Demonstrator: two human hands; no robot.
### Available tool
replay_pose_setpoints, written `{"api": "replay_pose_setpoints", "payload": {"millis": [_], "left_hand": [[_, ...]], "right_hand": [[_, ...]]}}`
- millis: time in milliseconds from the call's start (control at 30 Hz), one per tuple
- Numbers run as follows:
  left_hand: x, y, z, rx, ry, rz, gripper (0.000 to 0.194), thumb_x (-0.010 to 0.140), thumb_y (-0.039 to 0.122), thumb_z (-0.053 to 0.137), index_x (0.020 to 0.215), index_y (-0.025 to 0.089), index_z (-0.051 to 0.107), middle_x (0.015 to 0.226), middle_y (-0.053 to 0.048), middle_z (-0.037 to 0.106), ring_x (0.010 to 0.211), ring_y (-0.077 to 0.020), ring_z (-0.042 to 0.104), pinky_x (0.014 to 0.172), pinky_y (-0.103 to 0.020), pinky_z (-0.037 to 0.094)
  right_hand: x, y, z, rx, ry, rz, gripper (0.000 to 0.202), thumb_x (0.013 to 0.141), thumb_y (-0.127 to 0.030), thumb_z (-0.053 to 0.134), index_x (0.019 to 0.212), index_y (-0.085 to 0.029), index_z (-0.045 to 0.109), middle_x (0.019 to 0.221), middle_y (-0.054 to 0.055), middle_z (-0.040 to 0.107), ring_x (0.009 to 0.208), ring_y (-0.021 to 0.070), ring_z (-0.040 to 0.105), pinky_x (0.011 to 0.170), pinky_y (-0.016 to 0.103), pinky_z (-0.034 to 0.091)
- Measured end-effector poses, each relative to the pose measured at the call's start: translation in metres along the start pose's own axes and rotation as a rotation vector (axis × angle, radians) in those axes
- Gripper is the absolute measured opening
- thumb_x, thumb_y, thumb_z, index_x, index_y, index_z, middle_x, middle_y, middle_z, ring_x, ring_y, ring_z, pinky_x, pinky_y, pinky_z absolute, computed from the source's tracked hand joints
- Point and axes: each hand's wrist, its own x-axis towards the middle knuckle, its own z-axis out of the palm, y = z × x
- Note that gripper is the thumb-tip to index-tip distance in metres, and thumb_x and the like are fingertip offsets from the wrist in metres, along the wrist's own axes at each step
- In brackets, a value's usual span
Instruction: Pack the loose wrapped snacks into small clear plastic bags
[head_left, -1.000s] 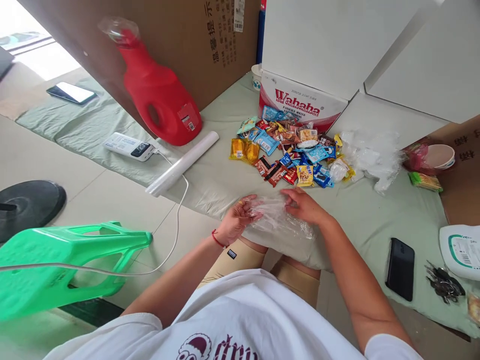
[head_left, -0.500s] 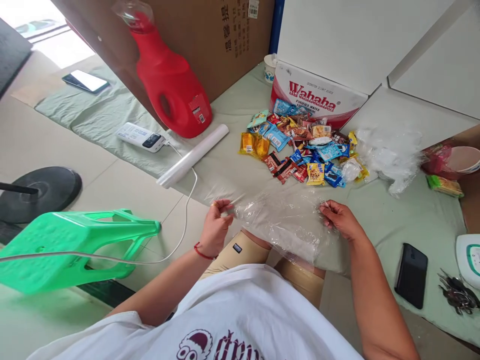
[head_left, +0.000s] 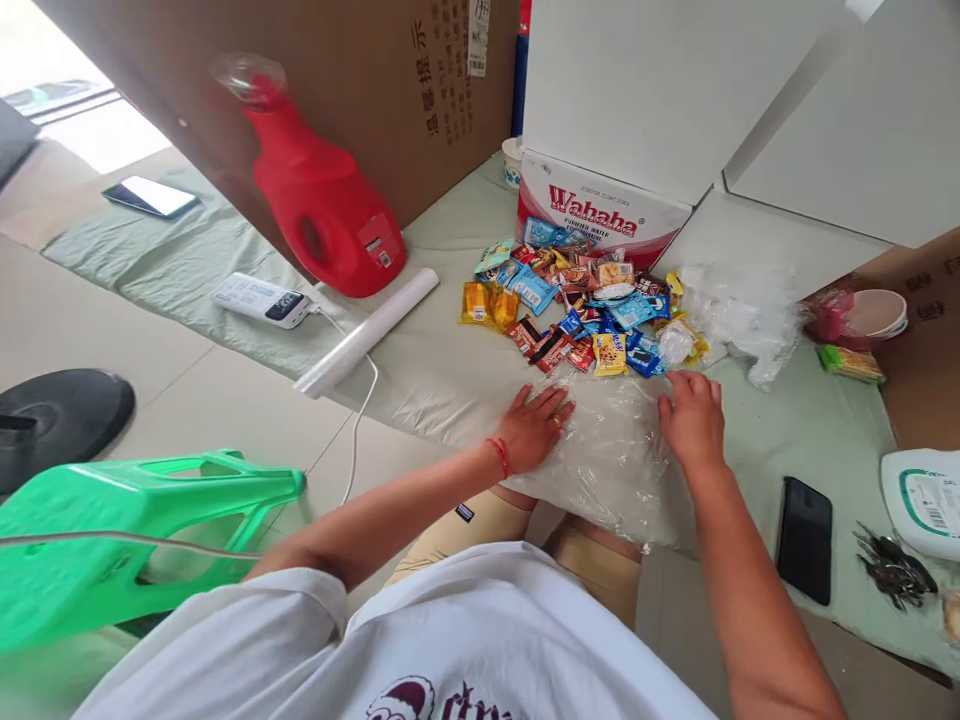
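Your left hand (head_left: 534, 428) lies flat, fingers spread, on one plastic sheet (head_left: 609, 432) before one snack pile (head_left: 589, 300); your right hand (head_left: 694, 418) curls at its edge, whether pinching I cannot tell. Two phones (head_left: 805, 540) share the counter (head_left: 757, 425).

The clear film (head_left: 611, 450) is thin plastic, glossy and crinkled. The snack packets (head_left: 576, 280) have shiny printed plastic wrappers. The cloth (head_left: 757, 430) is matt and rumpled. The red jug (head_left: 345, 200) and green stool (head_left: 82, 505) are smooth plastic; the big brown box (head_left: 360, 90) is matt cardboard; the plastic roll (head_left: 367, 333) has a slick sheen.
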Motion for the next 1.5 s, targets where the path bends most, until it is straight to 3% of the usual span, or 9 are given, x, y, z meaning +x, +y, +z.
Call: {"api": "replay_pose_setpoints", "payload": {"millis": [233, 467, 600, 767, 933, 1067, 1200, 1333, 1500], "left_hand": [[-0.028, 0.001, 0.008, 0.017, 0.149, -0.13, 0.062, 0.106, 0.049, 0.031, 0.16, 0.018, 0.036, 0.166, -0.014, 0.034, 0.155, -0.0279, 0.032, 0.127, -0.062, 0.004], [-0.036, -0.025, -0.003, 0.003, 0.123, -0.147, 0.068, 0.104, 0.055, 0.034, 0.161, 0.018, 0.034, 0.165, -0.015, 0.036, 0.153, -0.0317, 0.035, 0.128, -0.063, 0.006], [-0.038, -0.025, -0.004, -0.015, 0.133, -0.137, 0.068, 0.104, 0.055, 0.034, 0.162, 0.019, 0.032, 0.166, -0.015, 0.035, 0.154, -0.0327, 0.034, 0.127, -0.065, 0.007], [-0.038, -0.025, -0.004, -0.049, 0.132, -0.136, 0.069, 0.104, 0.056, 0.035, 0.162, 0.019, 0.032, 0.165, -0.015, 0.036, 0.154, -0.0323, 0.034, 0.128, -0.063, 0.005], [-0.038, -0.027, -0.003, -0.05, 0.127, -0.137, 0.068, 0.104, 0.056, 0.032, 0.162, 0.02, 0.032, 0.166, -0.013, 0.035, 0.154, -0.0303, 0.034, 0.128, -0.061, 0.003], [-0.039, -0.027, -0.001, -0.044, 0.137, -0.132, 0.069, 0.104, 0.057, 0.031, 0.162, 0.019, 0.032, 0.166, -0.013, 0.034, 0.154, -0.029, 0.034, 0.128, -0.061, 0.003], [-0.039, -0.027, -0.001, -0.022, 0.148, -0.131, 0.069, 0.105, 0.057, 0.029, 0.161, 0.018, 0.033, 0.167, -0.012, 0.034, 0.155, -0.0284, 0.033, 0.128, -0.062, 0.006], [-0.039, -0.027, -0.002, -0.034, 0.137, -0.132, 0.068, 0.105, 0.056, 0.026, 0.161, 0.018, 0.034, 0.167, -0.012, 0.032, 0.155, -0.0276, 0.031, 0.128, -0.062, 0.005], [-0.039, -0.026, -0.005, -0.078, 0.107, -0.131, 0.068, 0.105, 0.054, 0.029, 0.161, 0.017, 0.034, 0.167, -0.014, 0.031, 0.156, -0.0316, 0.029, 0.126, -0.066, 0.006]], "right_hand": [[-0.107, -0.041, 0.025, 0.076, -0.192, -0.357, 0.062, 0.105, -0.042, 0.043, 0.163, -0.023, 0.031, 0.164, 0.011, 0.039, 0.152, 0.0291, 0.034, 0.123, 0.052, 0.032], [-0.142, 0.038, 0.02, 0.036, -0.096, -0.008, 0.058, 0.104, -0.054, 0.037, 0.145, -0.017, 0.056, 0.151, 0.018, 0.054, 0.139, 0.0352, 0.05, 0.114, 0.059, 0.041], [-0.083, 0.045, -0.018, 0.089, -0.024, 0.208, 0.056, 0.1, -0.061, 0.04, 0.125, -0.02, 0.067, 0.117, 0.017, 0.073, 0.105, 0.0338, 0.069, 0.096, 0.052, 0.053], [0.072, -0.006, -0.04, 0.054, 0.005, 0.069, 0.037, 0.1, -0.044, 0.046, 0.111, -0.022, 0.073, 0.099, 0.01, 0.076, 0.089, 0.0279, 0.07, 0.084, 0.04, 0.052], [0.211, -0.068, 0.006, -0.069, -0.167, -0.421, 0.049, 0.089, -0.024, 0.06, 0.138, -0.017, 0.064, 0.137, 0.015, 0.064, 0.128, 0.0346, 0.053, 0.107, 0.048, 0.043], [0.246, -0.102, 0.049, -0.182, -0.377, -0.535, 0.058, 0.089, -0.026, 0.064, 0.145, -0.011, 0.057, 0.152, 0.019, 0.051, 0.14, 0.0391, 0.04, 0.114, 0.055, 0.035], [0.22, -0.106, 0.041, -0.016, -0.126, -0.395, 0.047, 0.102, -0.029, 0.041, 0.141, -0.012, 0.06, 0.14, 0.019, 0.061, 0.129, 0.034, 0.051, 0.111, 0.051, 0.039], [0.138, -0.092, -0.004, 0.307, 0.151, -0.117, 0.04, 0.1, -0.049, 0.052, 0.125, -0.022, 0.069, 0.123, 0.012, 0.068, 0.114, 0.0302, 0.061, 0.1, 0.045, 0.049], [0.002, -0.085, -0.014, 0.909, -0.246, 0.448, 0.049, 0.087, -0.066, 0.065, 0.111, -0.024, 0.064, 0.107, 0.008, 0.072, 0.085, 0.025, 0.068, 0.066, 0.034, 0.057]]}}
